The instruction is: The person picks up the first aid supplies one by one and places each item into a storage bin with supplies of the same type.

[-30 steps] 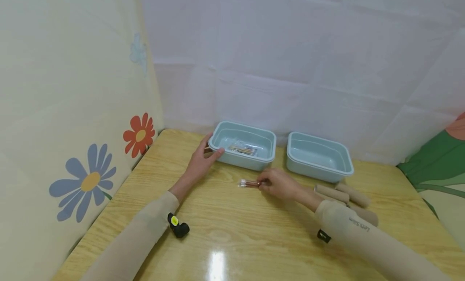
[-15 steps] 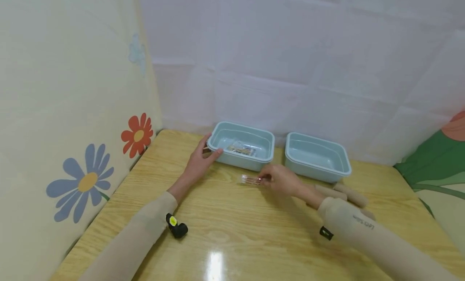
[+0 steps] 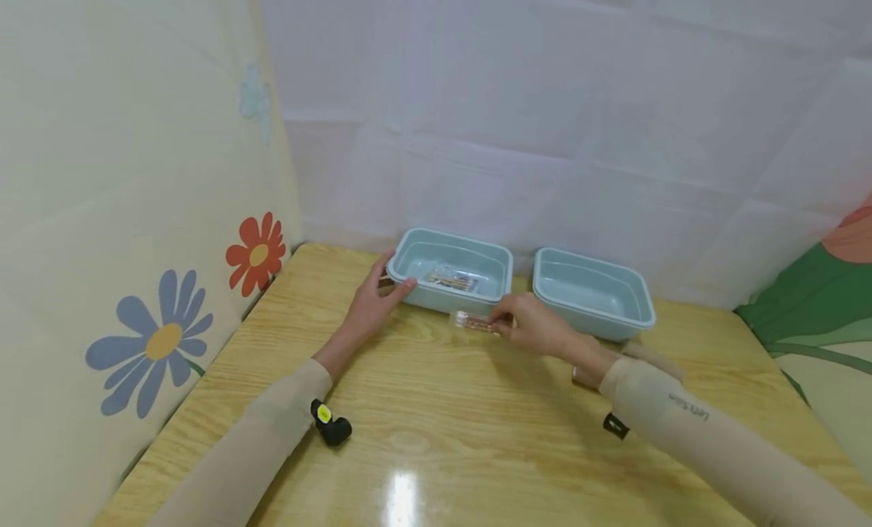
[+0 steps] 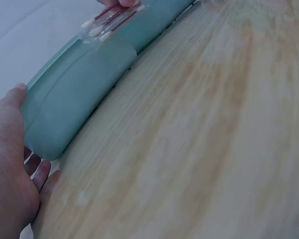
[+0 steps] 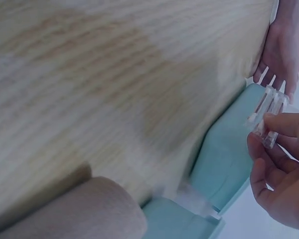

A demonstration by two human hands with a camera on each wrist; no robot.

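In the head view, my left hand (image 3: 371, 306) holds the left end of a light-blue plastic bin (image 3: 436, 295), thumb at the rim and fingers round the end. Inside that bin lies a clear packet of thin sticks (image 3: 453, 282). My right hand (image 3: 538, 326) pinches one end of a clear packet of cotton swabs (image 3: 473, 322), raised in front of the bin's front wall. The left wrist view shows the white tips and dark red sticks of these cotton swabs (image 4: 109, 25). From the right wrist view, thumb and fingertips close on the packet's near end.
A second light-blue bin (image 3: 591, 315) stands to the right with nothing seen inside. Brown cardboard tubes (image 3: 652, 359) lie behind the right forearm, partly hidden; one tube (image 5: 84, 211) shows large in the right wrist view. A white cloth hangs behind the table (image 3: 381, 436).
My right hand has lifted the packet of cotton swabs off the table and moved it up toward the left bin. The left hand stays on that bin's end.
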